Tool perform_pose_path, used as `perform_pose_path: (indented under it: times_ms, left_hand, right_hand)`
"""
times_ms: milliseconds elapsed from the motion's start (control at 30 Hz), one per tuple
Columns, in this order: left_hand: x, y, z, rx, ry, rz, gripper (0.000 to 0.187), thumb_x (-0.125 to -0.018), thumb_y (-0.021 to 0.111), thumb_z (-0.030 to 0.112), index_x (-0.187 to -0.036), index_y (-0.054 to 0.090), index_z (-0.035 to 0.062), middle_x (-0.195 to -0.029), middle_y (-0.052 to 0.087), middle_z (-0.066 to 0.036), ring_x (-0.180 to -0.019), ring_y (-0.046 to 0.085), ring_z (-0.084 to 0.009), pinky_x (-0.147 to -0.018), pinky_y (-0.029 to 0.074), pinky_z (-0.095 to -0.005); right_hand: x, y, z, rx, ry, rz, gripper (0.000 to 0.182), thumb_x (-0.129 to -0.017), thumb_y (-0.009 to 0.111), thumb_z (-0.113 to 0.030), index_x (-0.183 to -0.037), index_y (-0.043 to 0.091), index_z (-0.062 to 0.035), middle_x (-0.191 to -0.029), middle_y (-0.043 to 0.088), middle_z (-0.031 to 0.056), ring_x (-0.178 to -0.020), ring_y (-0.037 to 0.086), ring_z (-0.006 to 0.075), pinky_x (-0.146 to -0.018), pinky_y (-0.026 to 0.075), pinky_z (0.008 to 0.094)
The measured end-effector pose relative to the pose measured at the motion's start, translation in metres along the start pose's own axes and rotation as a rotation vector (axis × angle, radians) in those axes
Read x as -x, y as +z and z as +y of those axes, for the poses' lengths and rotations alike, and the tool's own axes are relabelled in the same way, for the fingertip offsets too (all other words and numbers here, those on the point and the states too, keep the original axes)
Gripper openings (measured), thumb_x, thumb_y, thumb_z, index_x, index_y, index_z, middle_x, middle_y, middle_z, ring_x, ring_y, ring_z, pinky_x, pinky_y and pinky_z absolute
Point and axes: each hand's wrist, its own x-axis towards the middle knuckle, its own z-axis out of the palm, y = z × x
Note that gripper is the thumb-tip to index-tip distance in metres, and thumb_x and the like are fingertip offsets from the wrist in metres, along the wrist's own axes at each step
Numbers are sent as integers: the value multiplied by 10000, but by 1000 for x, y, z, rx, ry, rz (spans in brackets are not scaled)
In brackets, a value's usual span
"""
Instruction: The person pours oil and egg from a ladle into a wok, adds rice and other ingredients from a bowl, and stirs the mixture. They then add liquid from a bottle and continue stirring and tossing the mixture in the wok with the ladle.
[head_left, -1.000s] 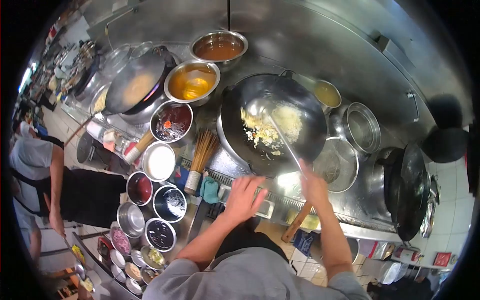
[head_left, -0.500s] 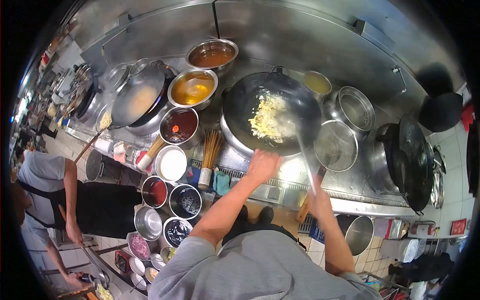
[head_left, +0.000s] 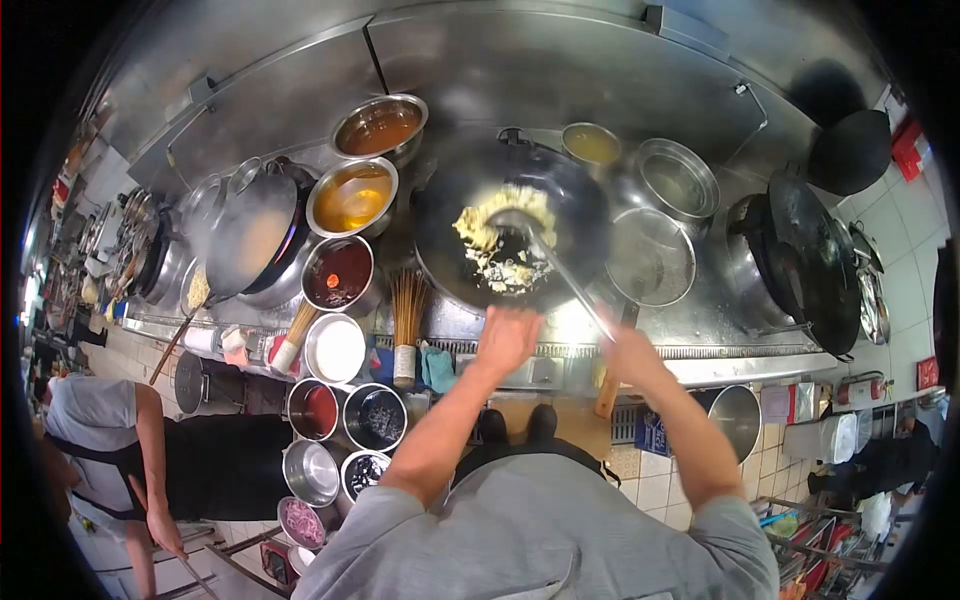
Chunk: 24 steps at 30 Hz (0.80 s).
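Note:
A large dark wok sits on the steel range in front of me, with yellow and white food like egg and rice inside. My right hand is closed round the handle of a metal ladle, whose bowl rests among the food. At the wok's near rim is my left hand, its fingers curled over the edge and partly hidden. Right of the wok lies a round mesh strainer, its wooden handle pointing toward me.
To the left stand bowls of amber liquid, dark red sauce and white contents, beside a bamboo brush. A co-worker stands at far left near a steaming wok. Another wok is at right.
The ladle has moved left and nearer the wok's middle, and the food is pushed toward the far side. The co-worker's arms have shifted. The whole view has turned slightly.

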Motion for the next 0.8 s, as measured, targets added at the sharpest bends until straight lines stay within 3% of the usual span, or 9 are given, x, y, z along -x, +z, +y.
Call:
perform_pose_path:
  times_ms: [133, 167, 300, 367, 433, 500, 600, 700, 800]
  left_hand:
    - [76, -12, 31, -7, 2, -30, 274, -965, 667, 254, -763, 658, 69, -718, 650, -149, -712, 641, -341, -760, 418, -486]
    - [78, -30, 49, 9, -34, -107, 236, -979, 655, 246, -821, 706, 79, -774, 689, -161, -764, 655, -378, -811, 433, -504]
    - [7, -49, 56, 39, -60, -26, 312, -999, 634, 265, -752, 606, 77, -723, 641, -166, -735, 632, -385, -764, 416, -505]
    - [-26, -27, 28, 15, -41, -20, 316, -1006, 624, 262, -752, 597, 77, -718, 635, -162, -733, 628, -386, -764, 416, -505]
    - [-27, -8, 10, 14, -30, 8, 297, -1006, 625, 254, -767, 617, 77, -722, 639, -158, -740, 630, -385, -769, 419, -508]
    - [-14, 8, 0, 36, -24, 43, 280, -1001, 631, 245, -778, 634, 77, -727, 642, -155, -746, 633, -383, -778, 422, -512]
    - [48, 11, 13, 17, -14, -26, 221, -972, 640, 264, -861, 725, 93, -801, 706, -164, -767, 675, -351, -808, 434, -498]
    - [51, -29, 58, 40, -23, 44, 266, -990, 656, 230, -775, 652, 74, -702, 642, -144, -721, 634, -372, -788, 434, -502]
    - [-1, -34, 44, 20, -40, -3, 291, -985, 667, 244, -753, 637, 71, -714, 653, -156, -712, 630, -390, -777, 435, -499]
  right_hand:
    - [3, 19, -4, -3, -65, 230, 687, -998, 614, -169, -1629, 342, -179, -810, 700, 261, -806, 673, 520, -783, 522, 566]
    - [22, 3, -7, -54, -44, 147, 693, -995, 613, -158, -1631, 338, -183, -859, 705, 275, -843, 679, 518, -806, 528, 560]
    - [90, -50, -7, -92, -73, -72, 710, -994, 595, -136, -1641, 310, -195, -1031, 693, 336, -978, 683, 513, -868, 532, 553]
    - [78, -56, -9, -30, -96, -101, 705, -994, 595, -137, -1638, 315, -192, -1079, 680, 358, -1013, 678, 513, -875, 528, 555]
    - [29, -27, -14, 74, 72, -120, 689, -1004, 582, -151, -1637, 313, -181, -1050, 681, 362, -999, 673, 521, -870, 525, 557]
    - [-21, 16, -6, 9, 34, 3, 636, -1030, 560, -186, -1626, 338, -171, -1041, 680, 366, -987, 668, 530, -878, 521, 553]
    - [-13, 15, -25, -150, 15, 152, 609, -1046, 560, -211, -1615, 361, -127, -1021, 670, 377, -960, 661, 533, -868, 524, 535]
    - [48, -37, -43, -468, -79, 147, 609, -1065, 533, -144, -1636, 332, -83, -880, 676, 164, -733, 672, 278, -707, 541, 409]
    - [88, -103, -92, -872, 261, -45, 620, -1070, 503, -103, -1659, 313, -120, -803, 578, 26, -570, 548, 108, -527, 498, 326]
